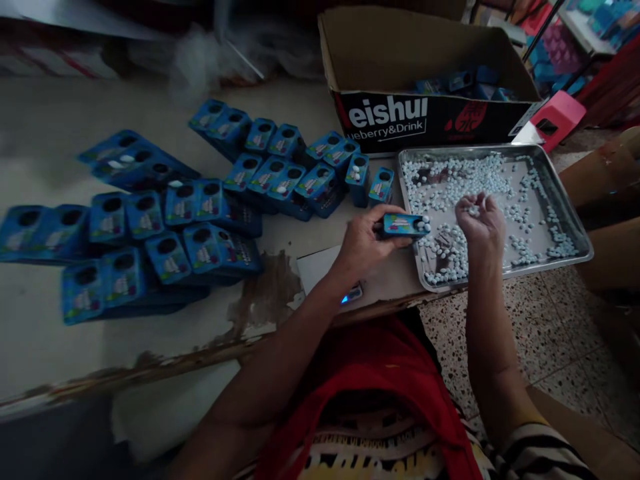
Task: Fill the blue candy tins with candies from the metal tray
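Blue box [400, 225]: small, printed label face up, gripped in left hand [364, 241]; pale pellets clustered at its 3 o'clock end. Pale pellets [473, 178]: small, rounded, loose; some in curled fingers of right hand [481, 212], most scattered across metal tray [574, 230]. Metal tray: shallow, rectangular, raised rim, lying flat at 3 o'clock from blue box; pellets thickest toward its 11 o'clock.

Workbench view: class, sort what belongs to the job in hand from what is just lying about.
Seemingly in the job:
- blue boxy container in left hand
- pale round pellets in right hand
- shallow metal tray
- standing blue containers
- black printed cardboard box

Seemingly just lying about:
- crumpled clear plastic
- pink plastic object
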Motion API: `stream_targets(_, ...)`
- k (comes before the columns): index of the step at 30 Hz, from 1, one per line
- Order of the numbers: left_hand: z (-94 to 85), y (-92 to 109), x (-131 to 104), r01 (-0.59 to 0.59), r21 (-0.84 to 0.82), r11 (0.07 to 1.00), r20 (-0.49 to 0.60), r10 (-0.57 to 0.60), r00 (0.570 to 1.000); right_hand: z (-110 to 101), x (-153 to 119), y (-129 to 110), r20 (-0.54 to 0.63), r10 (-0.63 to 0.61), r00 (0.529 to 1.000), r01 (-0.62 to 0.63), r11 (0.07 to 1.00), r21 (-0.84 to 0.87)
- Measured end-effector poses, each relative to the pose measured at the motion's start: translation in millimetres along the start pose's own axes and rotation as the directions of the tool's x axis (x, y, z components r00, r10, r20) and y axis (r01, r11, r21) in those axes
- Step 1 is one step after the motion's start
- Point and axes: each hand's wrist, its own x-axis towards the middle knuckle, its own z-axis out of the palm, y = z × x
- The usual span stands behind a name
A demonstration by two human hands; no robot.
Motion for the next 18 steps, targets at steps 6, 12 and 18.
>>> stream_targets(6, -59.1, -23.1, -52.5, 0.151, -0.177, 0.972, -0.114, -0.173, 0.978, -21.9, -34.6, 8.3, -0.064, 0.148, 0.987, -0.135, 0.975, 0.174)
stream_targets(12, -97.6, -22.9, -95.8, 0.244, -0.114, 0.963, -0.177, -0.262, 0.949, 14.1, -63.8, -8.7, -0.053, 0.358, 0.932, -0.352, 0.93, 0.105)
stream_targets(18, -107.4, -31.1, -109.2, 0.233, -0.144, 0.962, -0.227, -0.262, 0.938, 74.9, -70.8, -22.9, 0.103, 0.456, 0.884, -0.457, 0.89, -0.015)
